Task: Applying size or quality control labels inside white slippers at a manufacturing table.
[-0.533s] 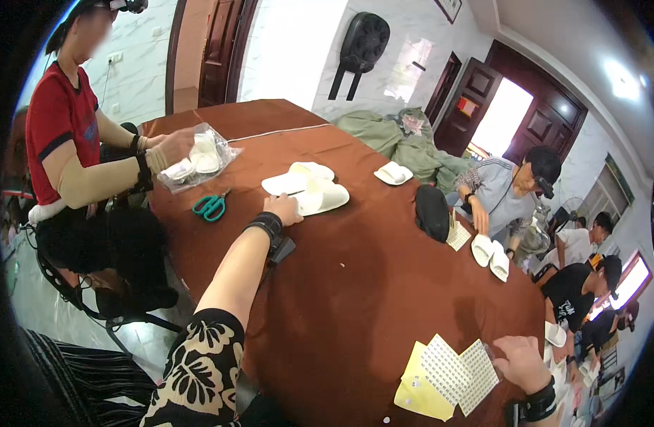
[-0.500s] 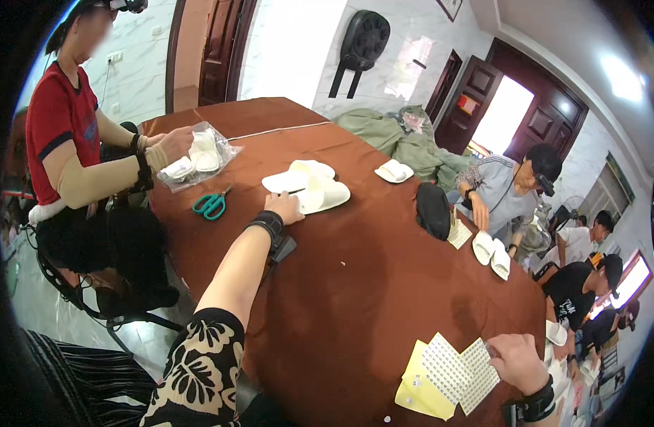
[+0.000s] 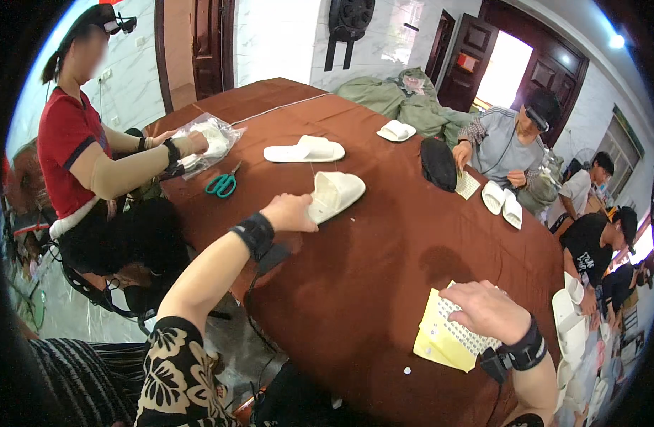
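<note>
Yellow and white paper sticker sheets lie near right under the right hand, whose grip I cannot tell; farther left, the left hand grips a white broad-strapped slipper by one end, a matching slipper beyond.

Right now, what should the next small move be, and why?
Probably the right hand peeling one piece off the white sticker sheet: it is over that sheet, while the left hand holds the nearest slipper by one end. Whether its fingertips pinch anything is unclear.
</note>
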### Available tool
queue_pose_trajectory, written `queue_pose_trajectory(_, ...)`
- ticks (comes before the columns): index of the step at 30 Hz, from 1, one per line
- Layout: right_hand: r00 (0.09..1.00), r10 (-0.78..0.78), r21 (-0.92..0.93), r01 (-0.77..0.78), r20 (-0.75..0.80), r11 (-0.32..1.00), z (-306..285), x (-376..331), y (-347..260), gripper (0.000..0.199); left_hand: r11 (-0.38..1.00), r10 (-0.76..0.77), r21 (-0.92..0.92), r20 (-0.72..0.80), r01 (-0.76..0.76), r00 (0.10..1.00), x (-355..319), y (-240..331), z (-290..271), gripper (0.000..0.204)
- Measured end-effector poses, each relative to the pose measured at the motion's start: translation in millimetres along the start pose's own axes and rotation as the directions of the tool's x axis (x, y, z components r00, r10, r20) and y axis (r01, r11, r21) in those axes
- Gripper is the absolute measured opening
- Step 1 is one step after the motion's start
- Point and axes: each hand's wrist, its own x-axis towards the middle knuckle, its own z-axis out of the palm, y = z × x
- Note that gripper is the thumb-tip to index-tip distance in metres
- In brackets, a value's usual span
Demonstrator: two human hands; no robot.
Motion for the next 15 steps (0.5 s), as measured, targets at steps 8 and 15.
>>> queue_pose_trajectory(8,1.000,0.028,0.479,-0.023,-0.003,0.878,41,39,-19,0.064,0.951,0.254,-0.222,0.157,-0.216,0.954,-123,100,-17,0.063)
queue_pose_trajectory(15,0.996,-0.031,0.508,0.067,-0.078,0.859,59,18,-31,0.069,0.862,0.503,-0.269,0.353,-0.430,0.789,-145,139,-15,0.064)
